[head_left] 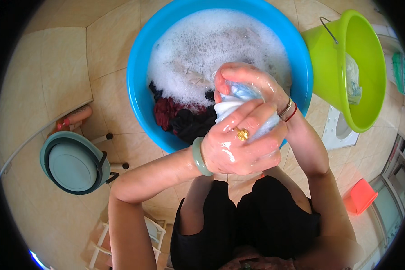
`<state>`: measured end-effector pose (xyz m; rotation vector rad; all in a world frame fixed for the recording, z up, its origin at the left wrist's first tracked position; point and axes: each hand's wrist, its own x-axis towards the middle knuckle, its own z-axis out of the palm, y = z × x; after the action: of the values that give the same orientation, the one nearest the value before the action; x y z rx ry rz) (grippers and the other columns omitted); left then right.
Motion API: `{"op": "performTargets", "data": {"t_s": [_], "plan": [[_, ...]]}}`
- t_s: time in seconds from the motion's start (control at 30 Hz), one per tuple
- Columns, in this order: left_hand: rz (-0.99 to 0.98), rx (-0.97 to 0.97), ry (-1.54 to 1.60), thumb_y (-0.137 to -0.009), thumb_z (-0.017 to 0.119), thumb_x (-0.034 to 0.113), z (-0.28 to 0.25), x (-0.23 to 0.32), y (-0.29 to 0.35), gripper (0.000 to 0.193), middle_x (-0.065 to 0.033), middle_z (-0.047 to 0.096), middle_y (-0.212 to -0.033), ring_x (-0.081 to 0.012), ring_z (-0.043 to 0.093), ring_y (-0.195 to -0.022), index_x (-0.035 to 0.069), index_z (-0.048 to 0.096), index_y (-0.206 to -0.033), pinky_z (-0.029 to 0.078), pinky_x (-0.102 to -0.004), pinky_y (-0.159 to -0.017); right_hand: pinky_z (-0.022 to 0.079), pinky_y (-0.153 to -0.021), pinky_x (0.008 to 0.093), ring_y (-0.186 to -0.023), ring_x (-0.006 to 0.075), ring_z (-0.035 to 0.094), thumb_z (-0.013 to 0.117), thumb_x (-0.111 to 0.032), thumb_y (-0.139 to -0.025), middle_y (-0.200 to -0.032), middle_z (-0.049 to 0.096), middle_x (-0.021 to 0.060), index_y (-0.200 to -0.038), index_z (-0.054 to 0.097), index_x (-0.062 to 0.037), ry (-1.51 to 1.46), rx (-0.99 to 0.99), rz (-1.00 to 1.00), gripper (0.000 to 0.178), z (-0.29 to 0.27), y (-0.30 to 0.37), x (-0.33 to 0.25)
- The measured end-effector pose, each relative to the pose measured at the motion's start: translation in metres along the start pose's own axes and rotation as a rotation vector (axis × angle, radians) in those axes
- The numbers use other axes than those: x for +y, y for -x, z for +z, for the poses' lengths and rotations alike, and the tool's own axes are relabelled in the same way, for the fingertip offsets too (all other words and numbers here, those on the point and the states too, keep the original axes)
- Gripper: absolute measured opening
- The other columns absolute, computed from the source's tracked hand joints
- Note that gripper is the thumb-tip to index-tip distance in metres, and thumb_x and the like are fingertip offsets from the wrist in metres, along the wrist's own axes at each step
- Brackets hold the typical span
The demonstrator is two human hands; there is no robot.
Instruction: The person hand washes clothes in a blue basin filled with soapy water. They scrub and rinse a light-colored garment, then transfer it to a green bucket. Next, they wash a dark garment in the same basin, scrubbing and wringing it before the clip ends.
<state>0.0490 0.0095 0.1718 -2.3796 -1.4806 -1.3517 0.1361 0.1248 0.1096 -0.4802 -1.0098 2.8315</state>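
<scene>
Wet and soapy, a bunched white and light-blue cloth (229,106) is squeezed between my two hands over the near right part of a blue basin (138,67). My left hand (240,146), with a green bangle and a gold ring, wraps round its near side. My right hand (256,81) curls over the far side, fingers bent. Much of the cloth is hidden by my fingers, so its kind cannot be made out. White suds (211,40) fill most of the basin. Dark red fabric (167,112) and black fabric (191,125) lie at its near left.
A lime-green bucket (324,58) leans beside the basin on the right, with a white cloth (353,78) inside. A white squat toilet (339,130) is below it. At left are a grey-green folding basin (72,168) and a pinkish bottle (78,116). A red container (361,196) stands right.
</scene>
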Motion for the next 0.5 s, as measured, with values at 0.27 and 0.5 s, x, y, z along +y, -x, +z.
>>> {"op": "performTargets", "data": {"t_s": [0.27, 0.5], "plan": [[0.159, -0.204, -0.098, -0.061, 0.061, 0.027, 0.006, 0.012, 0.023, 0.024, -0.0052, 0.056, -0.089, -0.0326, 0.062, -0.105, 0.009, 0.061, -0.076, 0.043, -0.0437, -0.104, 0.047, -0.066, 0.0264, -0.071, 0.0132, 0.06, 0.056, -0.027, -0.095, -0.076, 0.064, 0.0066, -0.075, 0.061, -0.0023, 0.167, 0.102, 0.201, 0.032, 0.03, -0.001, -0.024], [0.334, -0.245, -0.258, -0.065, 0.061, 0.025, 0.017, 0.002, 0.035, 0.019, -0.0045, 0.053, -0.085, -0.0273, 0.06, -0.099, 0.009, 0.06, -0.076, 0.044, -0.0395, -0.098, 0.047, -0.062, 0.0256, -0.066, 0.0086, 0.058, 0.061, -0.029, -0.095, -0.069, 0.064, 0.0029, -0.073, 0.065, -0.0011, 0.43, 0.128, 0.116, 0.036, 0.025, -0.004, -0.018]]}}
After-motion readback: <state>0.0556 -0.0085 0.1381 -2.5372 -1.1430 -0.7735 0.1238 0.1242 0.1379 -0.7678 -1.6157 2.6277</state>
